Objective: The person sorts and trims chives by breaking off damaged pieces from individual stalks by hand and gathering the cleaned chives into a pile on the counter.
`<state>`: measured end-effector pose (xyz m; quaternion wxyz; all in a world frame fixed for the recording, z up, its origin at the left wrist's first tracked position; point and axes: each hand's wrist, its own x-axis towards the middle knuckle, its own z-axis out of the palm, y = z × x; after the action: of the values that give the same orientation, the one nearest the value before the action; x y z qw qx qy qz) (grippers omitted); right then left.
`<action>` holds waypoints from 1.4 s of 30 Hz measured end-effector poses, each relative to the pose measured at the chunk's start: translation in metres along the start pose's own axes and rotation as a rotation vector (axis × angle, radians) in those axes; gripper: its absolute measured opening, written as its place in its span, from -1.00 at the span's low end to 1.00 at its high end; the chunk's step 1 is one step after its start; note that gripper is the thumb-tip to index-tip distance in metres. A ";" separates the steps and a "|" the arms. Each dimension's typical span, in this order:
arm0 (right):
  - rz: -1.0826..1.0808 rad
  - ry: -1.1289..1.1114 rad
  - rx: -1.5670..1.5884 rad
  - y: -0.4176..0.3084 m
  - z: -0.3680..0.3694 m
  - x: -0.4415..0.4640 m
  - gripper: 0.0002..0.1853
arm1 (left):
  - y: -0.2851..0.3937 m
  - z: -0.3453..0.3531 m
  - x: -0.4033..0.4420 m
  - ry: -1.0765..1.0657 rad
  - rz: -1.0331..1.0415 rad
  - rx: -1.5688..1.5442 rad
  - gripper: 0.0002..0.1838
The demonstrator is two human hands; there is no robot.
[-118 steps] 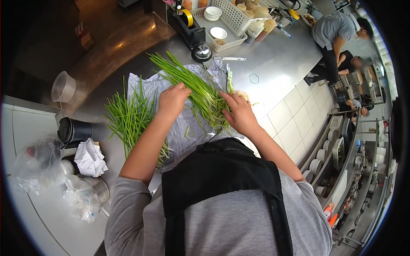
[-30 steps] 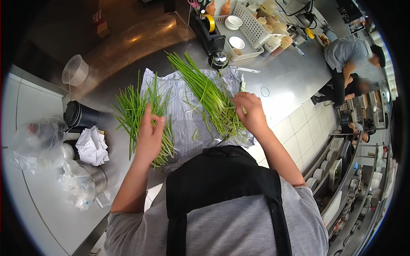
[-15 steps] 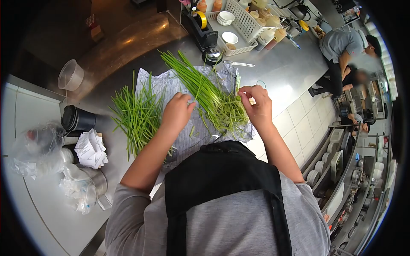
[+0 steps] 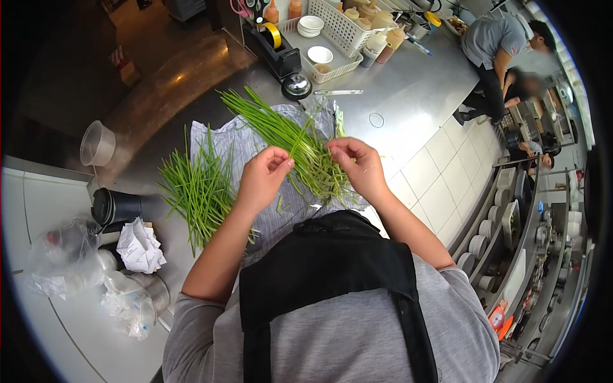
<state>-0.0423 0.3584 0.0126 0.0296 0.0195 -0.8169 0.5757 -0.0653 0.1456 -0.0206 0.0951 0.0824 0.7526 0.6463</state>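
Note:
A pile of long green stalks [image 4: 274,127] lies slanting across a striped grey cloth [image 4: 239,150], its pale, frayed ends toward me. My left hand [image 4: 265,177] pinches a thin green stalk [image 4: 300,137] at the left side of this pile. At the pile's right side my right hand [image 4: 361,167] is closed, thumb against fingertips; what it grips is too small to make out. A second bunch of green stalks [image 4: 199,188] rests at the cloth's left edge, beyond my left forearm. Small green scraps [image 4: 281,204] lie on the cloth between my hands.
Behind the cloth are a call bell [image 4: 296,85], a tape dispenser [image 4: 274,54], a pen [image 4: 338,92] and a white basket [image 4: 338,69]. A black-lidded cup [image 4: 115,206], crumpled papers [image 4: 139,246] and plastic bags stand left. A co-worker [image 4: 501,45] is at the upper right.
My left hand, earlier over the left bunch and then raised over the cloth, is now at the larger pile, pinching a stalk. My right hand has moved in closer, and its fingers have closed.

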 end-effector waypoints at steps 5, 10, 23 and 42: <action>-0.267 0.276 -0.080 -0.026 -0.017 0.013 -0.89 | 0.024 -0.005 -0.017 -0.109 -0.021 -0.111 -0.91; -0.606 0.446 -0.445 -0.046 -0.046 0.024 -0.83 | 0.032 -0.002 -0.028 -0.059 -0.002 -0.188 -0.91; -0.436 0.418 -0.305 -0.043 -0.046 0.024 -0.81 | 0.032 -0.004 -0.036 -0.124 -0.047 -0.369 -0.92; 0.116 -0.185 0.286 -0.044 0.022 -0.020 -0.88 | 0.050 0.005 -0.021 -0.105 -0.263 -0.889 -0.92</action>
<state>-0.0200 0.3231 0.0453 -0.0820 0.0290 -0.7256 0.6826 -0.0438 0.1523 0.0293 0.2403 -0.0301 0.4011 0.8834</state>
